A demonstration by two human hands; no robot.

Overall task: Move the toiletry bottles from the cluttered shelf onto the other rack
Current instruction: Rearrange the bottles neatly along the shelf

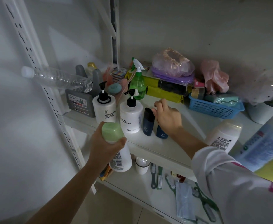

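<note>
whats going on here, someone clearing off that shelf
A person is sorting toiletries at a white shelf. The left hand grips a white bottle with a green cap, held in front of the shelf edge. The right hand reaches over two small dark blue bottles, fingers loosely open. Two pump bottles stand beside them.

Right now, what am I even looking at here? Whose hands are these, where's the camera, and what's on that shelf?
There is no machine here. One camera worn on a person's head looks down at their two bare hands. The left hand grips a white bottle with a green cap. The right hand reaches to a dark blue bottle on the white shelf; whether it grips yet is unclear. Two white pump bottles, a green spray bottle and a blue basket also stand there. Brushes lie on the shelf below.
</note>
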